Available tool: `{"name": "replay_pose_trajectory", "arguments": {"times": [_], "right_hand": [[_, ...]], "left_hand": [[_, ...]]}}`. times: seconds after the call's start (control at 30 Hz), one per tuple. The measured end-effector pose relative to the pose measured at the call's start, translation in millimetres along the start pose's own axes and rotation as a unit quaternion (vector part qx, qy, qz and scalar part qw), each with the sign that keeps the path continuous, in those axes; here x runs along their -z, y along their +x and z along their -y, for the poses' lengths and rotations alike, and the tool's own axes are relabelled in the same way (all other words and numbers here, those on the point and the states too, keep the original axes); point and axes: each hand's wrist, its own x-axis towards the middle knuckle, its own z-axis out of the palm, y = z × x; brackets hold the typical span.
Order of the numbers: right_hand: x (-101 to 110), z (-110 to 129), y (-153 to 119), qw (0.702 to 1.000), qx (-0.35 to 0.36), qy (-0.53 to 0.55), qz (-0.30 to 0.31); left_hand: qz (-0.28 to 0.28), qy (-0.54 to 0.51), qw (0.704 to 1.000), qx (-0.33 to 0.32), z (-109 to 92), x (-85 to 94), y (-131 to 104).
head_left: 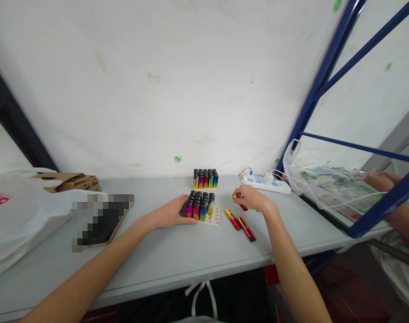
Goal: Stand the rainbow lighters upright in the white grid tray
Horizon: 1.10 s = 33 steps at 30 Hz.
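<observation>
My left hand point(172, 209) rests against the left side of a pale slotted tray point(214, 217), its thumb along the front. Black-topped lighters point(196, 207) in rainbow colours stand upright in the tray, with bare slots at its right and front. To the right, my right hand point(253, 197) is closed over a red-and-gold cylinder point(244, 207), partly hidden by the fingers. Just in front of that hand lie two similar red-and-gold cylinders point(246, 229), dark at their near ends. Whether they are lighters or batteries is too small to tell.
Behind the tray stands another block of lighters point(205, 178). A white power strip point(267, 183) lies near the wall. On the left are a phone-like dark slab point(106, 224), a white plastic bag point(19, 215) and cardboard point(75, 181). Another person's arm point(401, 211) shows beyond the blue frame point(310, 107).
</observation>
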Motion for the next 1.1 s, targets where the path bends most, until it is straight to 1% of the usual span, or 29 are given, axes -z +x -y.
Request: {"name": "replay_pose_trajectory", "arguments": {"times": [0.07, 0.13, 0.17, 0.23, 0.3, 0.37, 0.4, 0.43, 0.5, 0.67, 0.7, 0.77, 0.83, 0.87, 0.93, 1.03, 1.1], "right_hand": [[5.5, 1.8, -1.7, 0.997, 0.023, 0.039, -0.07], [8.1, 3.6, -2.6, 0.983, 0.023, 0.136, -0.121], [8.2, 4.7, -2.7, 0.97, 0.019, 0.2, -0.137], [6.9, 7.7, -2.3, 0.931, 0.014, 0.33, -0.152], [4.7, 11.2, -1.8, 0.884, 0.014, 0.441, -0.157], [2.8, 14.4, -1.5, 0.843, 0.018, 0.515, -0.154], [2.2, 15.7, -1.5, 0.829, 0.023, 0.538, -0.149], [1.9, 16.6, -1.6, 0.821, 0.03, 0.551, -0.142], [1.9, 17.8, -1.7, 0.822, 0.044, 0.554, -0.127], [1.3, 22.2, 0.9, 0.857, 0.056, 0.506, -0.082], [0.5, 24.1, 1.9, 0.858, 0.062, 0.505, -0.073], [-2.1, 28.5, 4.4, 0.85, 0.071, 0.52, -0.049], [-5.7, 33.5, 7.6, 0.844, 0.063, 0.531, -0.029], [-7.6, 35.8, 9.5, 0.847, 0.053, 0.528, -0.03], [-11.4, 39.9, 13.3, 0.87, 0.04, 0.488, -0.059], [-15.5, 43.7, 17.8, 0.913, 0.049, 0.381, -0.137], [-17.0, 45.0, 19.1, 0.931, 0.048, 0.313, -0.183]], "left_hand": [[-0.001, -0.001, 1.0, 0.001, -1.2, 0.5, 0.0], [0.002, -0.002, 1.0, -0.002, -1.7, 0.6, -0.1], [0.003, -0.003, 1.0, -0.004, -1.7, 0.6, -0.1], [0.004, -0.005, 1.0, -0.005, -1.4, 0.6, -0.4], [0.006, -0.009, 1.0, -0.007, -1.2, 0.7, -0.7], [0.006, -0.012, 1.0, -0.01, -1.2, 0.9, -1.1], [0.005, -0.014, 1.0, -0.011, -1.4, 1.0, -1.2], [0.004, -0.015, 1.0, -0.01, -1.6, 1.1, -1.3], [0.005, -0.016, 1.0, -0.004, -2.2, 1.4, -1.5], [0.007, -0.018, 1.0, -0.007, -2.2, 0.9, -0.8], [0.007, -0.018, 1.0, -0.009, -1.6, 0.6, -0.6], [0.008, -0.017, 1.0, -0.014, -0.2, 0.0, -0.2], [0.009, -0.017, 1.0, -0.015, 1.2, -0.5, 0.0], [0.01, -0.018, 1.0, -0.015, 1.6, -0.6, 0.0], [0.009, -0.022, 1.0, -0.014, 1.5, -0.5, -0.2], [0.007, -0.026, 1.0, -0.013, -0.8, 0.4, -0.5], [0.009, -0.025, 1.0, -0.009, -2.7, 1.0, -0.7]]}}
